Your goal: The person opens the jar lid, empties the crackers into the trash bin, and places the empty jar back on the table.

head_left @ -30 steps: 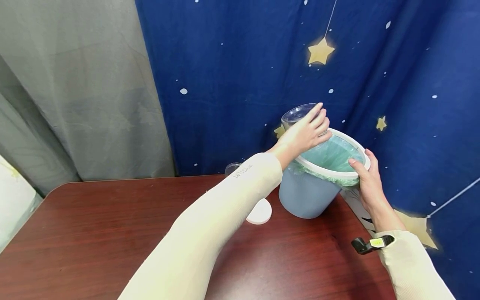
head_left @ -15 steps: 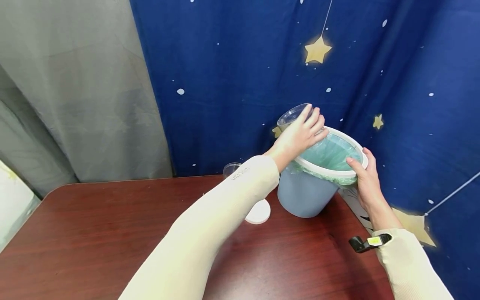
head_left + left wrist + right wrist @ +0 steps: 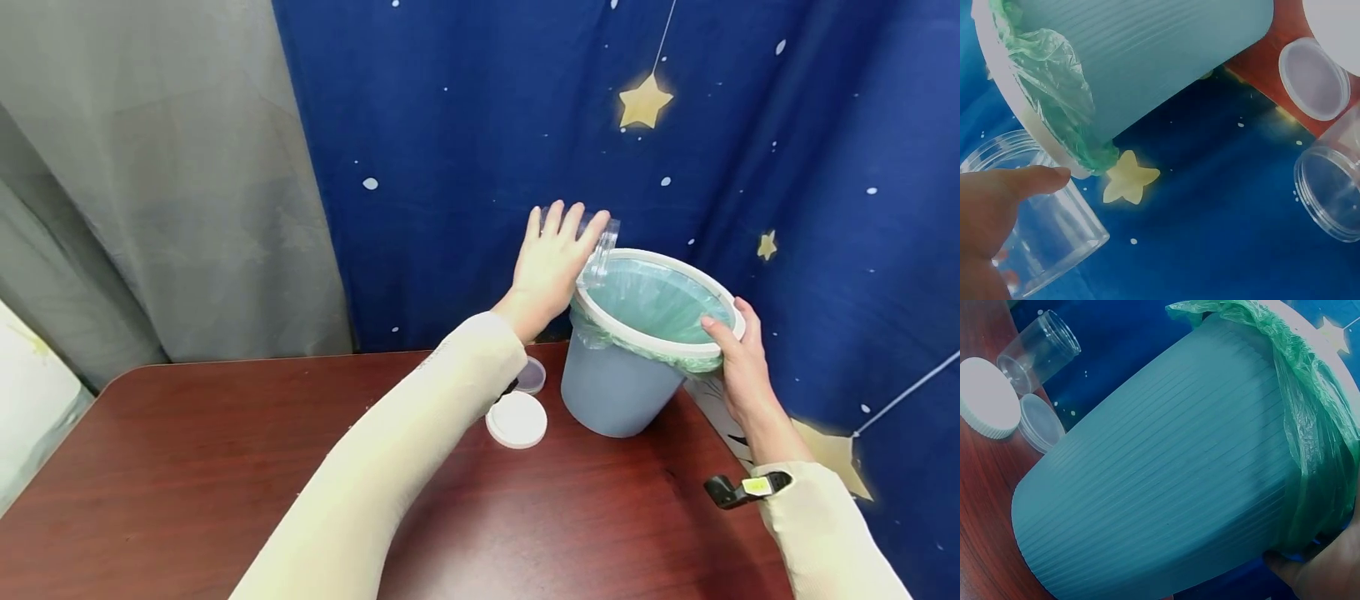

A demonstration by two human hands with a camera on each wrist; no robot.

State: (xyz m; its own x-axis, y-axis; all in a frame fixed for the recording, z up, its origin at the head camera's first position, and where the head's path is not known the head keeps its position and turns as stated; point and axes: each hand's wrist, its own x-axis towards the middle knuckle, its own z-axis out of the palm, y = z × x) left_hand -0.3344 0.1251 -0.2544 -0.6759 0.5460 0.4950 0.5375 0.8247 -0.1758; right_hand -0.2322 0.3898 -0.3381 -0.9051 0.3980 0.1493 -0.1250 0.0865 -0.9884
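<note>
A clear plastic jar [image 3: 600, 260] is in my left hand [image 3: 551, 262], held on its side against the near-left rim of a trash bin. Its threaded mouth points toward the bin opening in the left wrist view, where the jar [image 3: 1060, 244] looks see-through, with the thumb [image 3: 1041, 181] lying along it. The blue-grey trash bin [image 3: 618, 387] has a white rim and a green liner bag [image 3: 660, 296], and leans on the table. My right hand [image 3: 742, 367] grips the bin's right rim, thumb inside, fingers outside.
A white screw lid [image 3: 517, 420] and a translucent lid [image 3: 532, 375] lie left of the bin on the red-brown table [image 3: 247, 467]. Behind them stands a second clear jar [image 3: 1038, 353]. A blue star curtain [image 3: 465, 167] hangs behind the table.
My left hand has shifted left and turned over with the jar, tipping it onto its side at the rim. The translucent lid has come into sight. The right hand and bin have barely moved.
</note>
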